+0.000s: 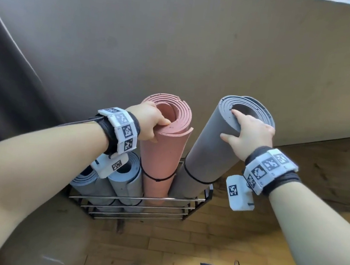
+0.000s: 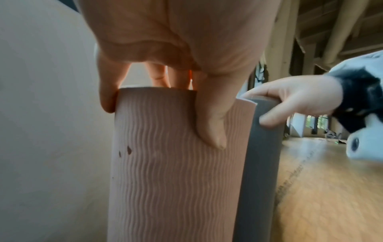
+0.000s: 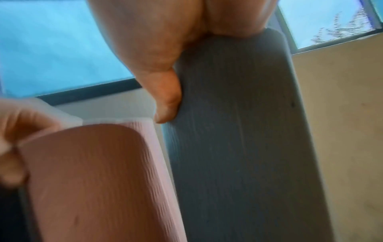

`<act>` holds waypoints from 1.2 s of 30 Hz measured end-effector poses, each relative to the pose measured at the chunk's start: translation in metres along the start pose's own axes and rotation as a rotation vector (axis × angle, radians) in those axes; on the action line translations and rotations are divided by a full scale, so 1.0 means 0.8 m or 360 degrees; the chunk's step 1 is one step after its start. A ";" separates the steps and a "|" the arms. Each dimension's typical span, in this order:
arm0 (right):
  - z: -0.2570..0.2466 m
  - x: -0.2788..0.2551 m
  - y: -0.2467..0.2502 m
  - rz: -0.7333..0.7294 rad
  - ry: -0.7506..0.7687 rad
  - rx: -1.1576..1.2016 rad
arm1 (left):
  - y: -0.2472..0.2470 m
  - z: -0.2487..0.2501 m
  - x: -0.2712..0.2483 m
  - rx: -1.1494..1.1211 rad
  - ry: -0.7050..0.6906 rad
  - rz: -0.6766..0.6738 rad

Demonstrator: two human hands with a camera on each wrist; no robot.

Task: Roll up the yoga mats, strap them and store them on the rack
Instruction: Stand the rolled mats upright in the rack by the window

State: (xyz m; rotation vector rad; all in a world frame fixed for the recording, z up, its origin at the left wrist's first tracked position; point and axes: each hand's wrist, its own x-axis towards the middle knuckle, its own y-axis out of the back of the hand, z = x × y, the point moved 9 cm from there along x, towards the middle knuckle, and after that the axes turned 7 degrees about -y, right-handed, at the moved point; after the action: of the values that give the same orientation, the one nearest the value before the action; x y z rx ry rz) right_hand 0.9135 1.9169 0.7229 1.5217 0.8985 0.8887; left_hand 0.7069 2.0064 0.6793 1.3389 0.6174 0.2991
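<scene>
A pink mat (image 1: pixel 163 144), rolled into a tube of foam w/ a fine wavy ribbed texture and a spiral end face, is gripped at its top rim by the left hand (image 1: pixel 148 122): thumb laid down the outer side, fingers (image 2: pixel 158 77) hooked into the hollow core. A few small dark nicks are seen on its surface in the left wrist view. A grey mat (image 1: pixel 216 146), smoother and matte, also rolled w/ a spiral end, is gripped at its top by the right hand (image 1: pixel 250 134); the thumb is pressed to the outer wall, the index finger is reached over the rim toward the core, the rest are curled over the edge. The grey roll is tilted, its top leaning away from the pink one, which stands nearly upright just beside it on the left-hand side.

Each roll is cinched partway down, below the hands, by a thin black strap (image 1: pixel 157 177). Both lower ends are set inside a dark metal rack (image 1: pixel 139 202) of thin round bars, below and between the two wrists. Two light-blue rolled mats (image 1: pixel 126 179) are held in the same rack, under the left wrist. Wood flooring (image 1: pixel 177 249) is seen beneath, a beige wall (image 1: pixel 180 45) beyond the hands.
</scene>
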 end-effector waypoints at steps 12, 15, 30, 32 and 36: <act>-0.020 -0.063 -0.203 -0.0606 0.0153 -0.0127 | -0.156 0.028 0.000 0.0013 -0.0209 -0.0341; -0.034 -0.051 -0.216 -0.0599 0.0166 -0.0146 | -0.204 0.024 0.007 -0.0053 -0.0149 -0.0439; 0.024 -0.120 -0.420 -0.1349 -0.0029 -0.0282 | -0.366 0.023 0.018 -0.0081 -0.0057 -0.0674; 0.016 -0.106 -0.421 -0.1276 -0.0002 -0.0255 | -0.369 0.010 0.023 -0.0076 -0.0037 -0.0661; 0.002 -0.087 -0.412 -0.1225 0.0006 -0.0316 | -0.375 0.008 0.019 -0.0012 -0.0066 -0.0675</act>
State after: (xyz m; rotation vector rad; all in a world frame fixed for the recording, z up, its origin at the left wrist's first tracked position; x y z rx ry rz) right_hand 0.8599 1.8891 0.3914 0.8803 1.2331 0.3950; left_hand 0.6799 1.9425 0.3870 1.1696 0.8447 -0.0709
